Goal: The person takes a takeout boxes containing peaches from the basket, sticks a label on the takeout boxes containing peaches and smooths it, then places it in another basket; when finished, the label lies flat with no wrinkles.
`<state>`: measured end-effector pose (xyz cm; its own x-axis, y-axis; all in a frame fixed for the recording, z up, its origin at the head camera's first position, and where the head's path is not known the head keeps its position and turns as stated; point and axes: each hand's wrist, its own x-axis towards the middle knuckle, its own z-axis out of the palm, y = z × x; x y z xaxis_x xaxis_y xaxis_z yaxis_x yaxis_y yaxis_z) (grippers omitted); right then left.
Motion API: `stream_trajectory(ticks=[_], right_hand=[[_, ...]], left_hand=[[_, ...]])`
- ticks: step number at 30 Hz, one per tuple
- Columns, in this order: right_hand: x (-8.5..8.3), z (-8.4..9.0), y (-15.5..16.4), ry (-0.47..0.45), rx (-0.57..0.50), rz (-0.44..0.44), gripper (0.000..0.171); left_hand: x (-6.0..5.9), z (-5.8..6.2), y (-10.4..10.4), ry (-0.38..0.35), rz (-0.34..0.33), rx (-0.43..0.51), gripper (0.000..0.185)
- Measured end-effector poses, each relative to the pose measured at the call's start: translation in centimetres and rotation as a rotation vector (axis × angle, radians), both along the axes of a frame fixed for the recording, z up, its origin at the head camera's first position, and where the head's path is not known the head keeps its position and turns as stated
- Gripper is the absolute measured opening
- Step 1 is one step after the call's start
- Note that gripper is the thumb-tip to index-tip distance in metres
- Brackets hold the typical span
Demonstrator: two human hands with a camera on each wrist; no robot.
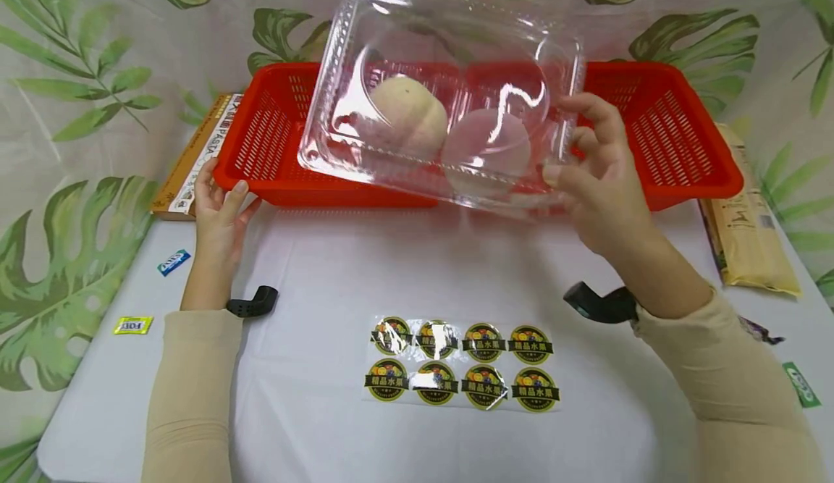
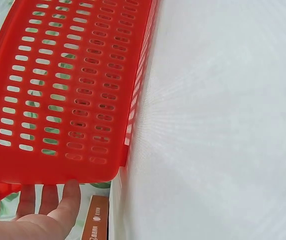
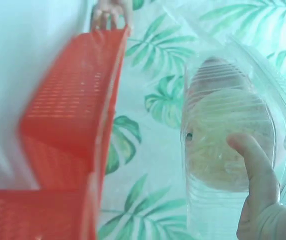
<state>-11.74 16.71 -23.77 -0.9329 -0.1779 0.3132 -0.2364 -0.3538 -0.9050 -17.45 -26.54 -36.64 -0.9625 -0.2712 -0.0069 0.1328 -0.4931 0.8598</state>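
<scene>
Two pale round fruits (image 1: 409, 115) are sitting inside a clear plastic clamshell box (image 1: 443, 92), which the right hand (image 1: 602, 179) is gripping by its right end, fingers curled over the rim and thumb pressing the underside; the box is hanging tilted above the red slotted basket (image 1: 671, 135); the left hand (image 1: 218, 211) is holding the basket's left corner, fingers hooked on its rim; a sheet of eight round fruit stickers (image 1: 461, 367) is lying on the white table (image 1: 313, 266), near the person.
</scene>
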Motion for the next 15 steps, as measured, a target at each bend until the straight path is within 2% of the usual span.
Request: stream_trajectory(ticks=[7, 11, 15], right_hand=[[4.1, -4.4, 4.1, -0.022, 0.008, 0.103, 0.063], [5.6, -7.1, 5.3, -0.043, 0.009, 0.148, 0.067], [6.7, -9.1, 6.0, -0.082, 0.037, 0.144, 0.066]], left_hand=[[0.2, 0.2, 0.1, -0.005, -0.001, 0.015, 0.061], [0.3, 0.3, 0.2, -0.007, -0.001, 0.024, 0.062], [0.4, 0.5, 0.4, -0.012, 0.000, 0.025, 0.063]])
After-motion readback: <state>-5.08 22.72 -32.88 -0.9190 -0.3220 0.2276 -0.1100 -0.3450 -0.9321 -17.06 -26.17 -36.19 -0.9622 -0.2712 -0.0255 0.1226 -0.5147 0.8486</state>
